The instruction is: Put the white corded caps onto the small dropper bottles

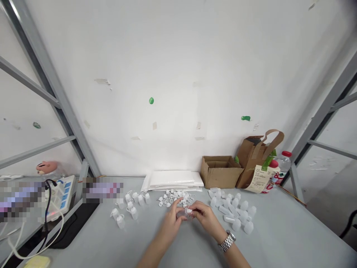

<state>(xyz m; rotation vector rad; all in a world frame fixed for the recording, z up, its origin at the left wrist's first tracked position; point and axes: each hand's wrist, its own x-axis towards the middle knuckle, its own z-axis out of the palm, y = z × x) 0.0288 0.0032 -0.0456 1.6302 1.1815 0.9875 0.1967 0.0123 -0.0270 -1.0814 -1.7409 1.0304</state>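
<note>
Above the grey table, my left hand (pixel 172 219) is closed around the body of a small translucent plastic bottle (pixel 182 213). My right hand (pixel 205 216) pinches a white cap (pixel 189 211) at the end of that bottle; whether it is fully seated I cannot tell. Just beyond my fingers lies a pile of loose white caps with loops (pixel 170 196). To the right spreads a group of uncapped translucent bottles (pixel 236 208), some upright and others lying down. Several capped bottles (pixel 134 213) stand on the left, their white loops showing.
White padded envelopes (pixel 174 178) lie against the wall. A cardboard box (pixel 221 175), a brown paper bag (pixel 248 156) and red-capped drink bottles (pixel 283 163) stand at the back right. Far left are a black mat (pixel 74 225), a power strip (pixel 65 195) and cables.
</note>
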